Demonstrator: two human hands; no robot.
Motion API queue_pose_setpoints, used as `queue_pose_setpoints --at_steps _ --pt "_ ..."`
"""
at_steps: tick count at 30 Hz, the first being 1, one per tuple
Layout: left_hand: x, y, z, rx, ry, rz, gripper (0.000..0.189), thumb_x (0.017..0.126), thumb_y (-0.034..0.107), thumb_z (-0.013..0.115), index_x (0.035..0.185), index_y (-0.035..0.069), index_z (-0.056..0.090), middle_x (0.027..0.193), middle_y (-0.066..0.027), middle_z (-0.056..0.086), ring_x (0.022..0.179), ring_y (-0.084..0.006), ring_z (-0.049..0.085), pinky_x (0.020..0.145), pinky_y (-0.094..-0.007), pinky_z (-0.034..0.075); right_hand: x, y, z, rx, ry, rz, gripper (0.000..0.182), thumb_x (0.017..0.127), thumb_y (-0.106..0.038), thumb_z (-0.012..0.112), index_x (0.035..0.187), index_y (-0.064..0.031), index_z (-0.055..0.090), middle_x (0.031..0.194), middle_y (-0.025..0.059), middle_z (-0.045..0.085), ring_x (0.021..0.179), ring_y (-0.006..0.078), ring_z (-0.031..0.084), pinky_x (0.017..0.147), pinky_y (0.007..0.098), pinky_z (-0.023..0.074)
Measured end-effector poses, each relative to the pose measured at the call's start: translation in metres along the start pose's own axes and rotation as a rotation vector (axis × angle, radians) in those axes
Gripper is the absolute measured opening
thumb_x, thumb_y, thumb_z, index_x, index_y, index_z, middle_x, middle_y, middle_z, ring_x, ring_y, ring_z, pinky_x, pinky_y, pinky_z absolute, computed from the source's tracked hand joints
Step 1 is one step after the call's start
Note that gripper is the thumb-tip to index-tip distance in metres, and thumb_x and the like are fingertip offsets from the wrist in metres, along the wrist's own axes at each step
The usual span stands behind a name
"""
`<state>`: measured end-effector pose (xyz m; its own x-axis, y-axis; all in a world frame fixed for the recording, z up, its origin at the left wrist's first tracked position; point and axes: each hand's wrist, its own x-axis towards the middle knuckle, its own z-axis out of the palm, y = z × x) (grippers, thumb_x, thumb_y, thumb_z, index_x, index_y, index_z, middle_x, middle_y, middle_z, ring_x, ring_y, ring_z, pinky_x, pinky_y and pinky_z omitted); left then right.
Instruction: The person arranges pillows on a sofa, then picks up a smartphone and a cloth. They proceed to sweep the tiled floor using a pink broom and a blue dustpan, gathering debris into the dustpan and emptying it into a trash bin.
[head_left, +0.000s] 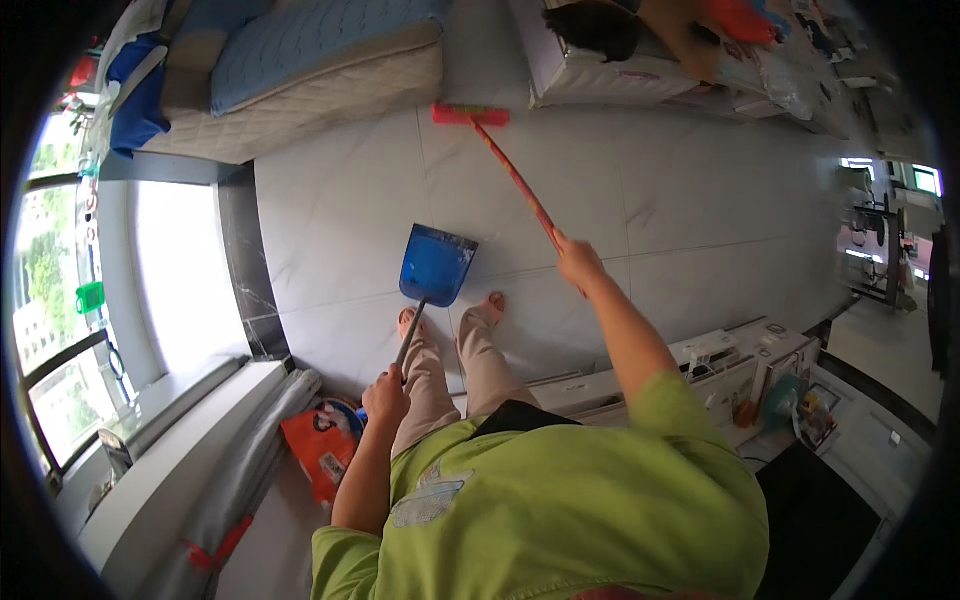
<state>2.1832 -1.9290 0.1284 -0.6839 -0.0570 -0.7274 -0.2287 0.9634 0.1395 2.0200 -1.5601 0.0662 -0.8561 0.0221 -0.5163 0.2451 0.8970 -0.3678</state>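
Observation:
A long-handled broom (517, 180) with a red head lies stretched out ahead of me, its head on the tiled floor near the gap between a bed and a white bed-like base. My right hand (579, 264) is closed round the upper part of its red and yellow handle. In front of my feet a blue plastic dustpan (437, 264) rests on the floor, its wide edge facing away from me. My left hand (387, 397) grips the dustpan's dark handle. The dustpan and the broom head are well apart.
A mattress (315, 105) with blue bedding stands ahead on the left. Ahead on the right, a white base (622, 79) bears assorted items. Windows (60, 247) line the far left. An orange bag (322, 450) stands beside my left arm; a low white cabinet (720, 375) runs along my right.

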Motion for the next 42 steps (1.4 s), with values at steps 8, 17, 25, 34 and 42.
queue_pose_setpoints --at_steps 8,17,25,34,42 --pt "-0.004 -0.012 0.002 -0.012 0.017 -0.020 0.019 0.071 0.007 0.049 0.090 0.009 0.048 0.084 -0.0141 0.059 0.078 -0.0334 0.058 0.064 -0.0432 0.044 0.001 0.008 -0.029 -0.328 -0.288 -0.023 0.060 0.076 -0.005 0.045 0.129 -0.0292 0.032 0.094 0.0136 0.057 0.089 0.0286 0.056 0.072 0.0403 0.0466" --pt "0.014 -0.016 0.003 0.044 0.002 0.058 0.022 0.070 0.007 0.050 0.092 0.010 0.046 0.082 -0.0140 0.059 0.075 -0.0338 0.058 0.061 -0.0445 0.044 -0.106 0.073 -0.114 -0.704 -0.416 0.118 0.060 0.076 -0.009 0.051 0.126 -0.0354 0.035 0.085 0.0102 0.061 0.077 0.0262 0.060 0.069 0.0378 0.0472" --pt "0.017 -0.011 -0.001 0.079 -0.035 0.073 0.027 0.068 0.006 0.052 0.094 0.009 0.046 0.084 -0.0155 0.059 0.076 -0.0344 0.059 0.062 -0.0444 0.046 -0.050 0.047 -0.070 -0.395 -0.217 -0.080 0.059 0.078 -0.001 0.043 0.125 -0.0370 0.037 0.084 0.0109 0.059 0.079 0.0281 0.059 0.067 0.0374 0.0463" --pt "0.011 -0.014 0.001 0.135 -0.061 0.055 0.026 0.071 0.009 0.051 0.096 0.006 0.046 0.084 -0.0171 0.059 0.077 -0.0349 0.059 0.063 -0.0433 0.047 0.014 -0.014 -0.078 -0.576 -0.383 -0.084 0.061 0.077 0.001 0.043 0.125 -0.0369 0.037 0.091 0.0070 0.058 0.085 0.0255 0.057 0.069 0.0354 0.0468" --pt "0.014 -0.012 0.006 0.112 -0.061 0.045 0.027 0.069 0.007 0.051 0.095 0.008 0.045 0.083 -0.0161 0.059 0.077 -0.0343 0.059 0.063 -0.0443 0.046 -0.047 0.031 -0.177 -0.897 -0.423 -0.118 0.066 0.075 0.004 0.043 0.123 -0.0415 0.039 0.087 0.0081 0.058 0.081 0.0254 0.058 0.068 0.0355 0.0471"
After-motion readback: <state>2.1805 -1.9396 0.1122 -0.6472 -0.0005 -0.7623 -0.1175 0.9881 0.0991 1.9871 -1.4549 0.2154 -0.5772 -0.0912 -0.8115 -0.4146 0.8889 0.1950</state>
